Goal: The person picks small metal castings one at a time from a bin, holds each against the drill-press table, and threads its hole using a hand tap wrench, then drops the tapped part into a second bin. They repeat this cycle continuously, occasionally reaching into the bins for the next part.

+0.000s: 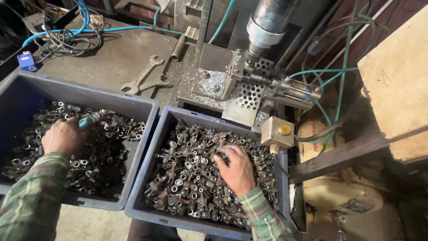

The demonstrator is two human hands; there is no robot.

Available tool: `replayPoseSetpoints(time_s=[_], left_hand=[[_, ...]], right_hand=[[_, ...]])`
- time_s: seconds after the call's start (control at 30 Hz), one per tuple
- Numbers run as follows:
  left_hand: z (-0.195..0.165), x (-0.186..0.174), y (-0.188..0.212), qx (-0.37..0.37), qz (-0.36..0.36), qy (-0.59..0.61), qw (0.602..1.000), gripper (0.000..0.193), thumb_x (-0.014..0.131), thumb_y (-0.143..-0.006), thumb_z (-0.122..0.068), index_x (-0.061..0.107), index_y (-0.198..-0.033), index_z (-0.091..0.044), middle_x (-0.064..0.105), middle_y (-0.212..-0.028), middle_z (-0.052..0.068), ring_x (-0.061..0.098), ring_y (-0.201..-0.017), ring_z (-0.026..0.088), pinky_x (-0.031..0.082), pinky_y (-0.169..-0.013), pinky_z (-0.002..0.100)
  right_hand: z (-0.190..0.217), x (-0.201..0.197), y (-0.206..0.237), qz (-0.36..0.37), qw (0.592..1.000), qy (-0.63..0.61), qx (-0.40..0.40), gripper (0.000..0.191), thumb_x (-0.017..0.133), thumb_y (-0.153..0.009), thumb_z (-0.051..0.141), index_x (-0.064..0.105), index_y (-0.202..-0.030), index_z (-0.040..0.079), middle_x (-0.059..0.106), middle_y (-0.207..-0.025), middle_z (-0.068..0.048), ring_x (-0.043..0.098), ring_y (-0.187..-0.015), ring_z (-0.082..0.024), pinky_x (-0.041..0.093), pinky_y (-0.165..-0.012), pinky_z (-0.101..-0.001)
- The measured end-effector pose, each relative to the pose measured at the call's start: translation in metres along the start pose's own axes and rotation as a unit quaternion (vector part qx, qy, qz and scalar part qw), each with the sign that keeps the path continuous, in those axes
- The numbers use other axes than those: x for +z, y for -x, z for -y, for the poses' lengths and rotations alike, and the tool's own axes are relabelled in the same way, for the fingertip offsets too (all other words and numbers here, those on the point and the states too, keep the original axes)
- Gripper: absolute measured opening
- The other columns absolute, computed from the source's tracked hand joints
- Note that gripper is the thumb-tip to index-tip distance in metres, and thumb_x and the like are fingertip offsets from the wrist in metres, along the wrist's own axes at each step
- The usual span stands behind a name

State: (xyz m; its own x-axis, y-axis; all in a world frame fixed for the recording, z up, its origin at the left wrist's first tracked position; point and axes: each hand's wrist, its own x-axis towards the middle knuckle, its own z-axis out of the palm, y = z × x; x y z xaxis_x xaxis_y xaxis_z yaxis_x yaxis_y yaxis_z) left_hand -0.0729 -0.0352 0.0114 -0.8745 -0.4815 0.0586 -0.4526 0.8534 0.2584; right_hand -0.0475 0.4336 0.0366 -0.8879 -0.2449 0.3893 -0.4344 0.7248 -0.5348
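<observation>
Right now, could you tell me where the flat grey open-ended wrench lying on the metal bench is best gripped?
Probably at the middle of the flat grey open-ended wrench, pinching the shank's narrow edges from above: it lies flat on the metal bench, and the forked ends are wider.

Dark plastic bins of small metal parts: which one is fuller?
The right-hand dark plastic bin, under the right hand: small metal parts cover its whole floor. In the left bin, under the left hand, bare floor shows near the back wall.
</observation>
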Motion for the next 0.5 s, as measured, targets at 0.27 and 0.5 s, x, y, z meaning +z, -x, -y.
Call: replayPoseSetpoints(time_s=[0.27,0.5], left_hand=[[-0.021,-0.021,0.034,0.109,-0.154,0.226,0.956,0.031,0.074,-0.099,-0.029,0.073,-0.108,0.0,0.069,-0.095,0.019,0.067,-0.086,0.036,0.052,-0.079,0.046],[-0.11,-0.043,0.098,0.157,0.058,0.514,0.841,0.016,0.073,-0.088,-0.016,0.075,-0.102,-0.007,0.065,-0.074,-0.003,0.055,-0.06,0.005,0.047,-0.052,0.024]], right_hand=[[0.001,0.0,0.001,-0.005,1.0,-0.004,0.002,0.027,0.077,-0.087,0.023,0.075,-0.107,0.004,0.072,-0.11,-0.014,0.067,-0.104,-0.03,0.053,-0.092,-0.0402],[0.014,-0.005,-0.002,-0.053,0.997,-0.052,-0.031,0.033,0.077,-0.089,0.019,0.073,-0.119,0.007,0.074,-0.117,-0.013,0.071,-0.107,-0.026,0.056,-0.093,-0.0371]])
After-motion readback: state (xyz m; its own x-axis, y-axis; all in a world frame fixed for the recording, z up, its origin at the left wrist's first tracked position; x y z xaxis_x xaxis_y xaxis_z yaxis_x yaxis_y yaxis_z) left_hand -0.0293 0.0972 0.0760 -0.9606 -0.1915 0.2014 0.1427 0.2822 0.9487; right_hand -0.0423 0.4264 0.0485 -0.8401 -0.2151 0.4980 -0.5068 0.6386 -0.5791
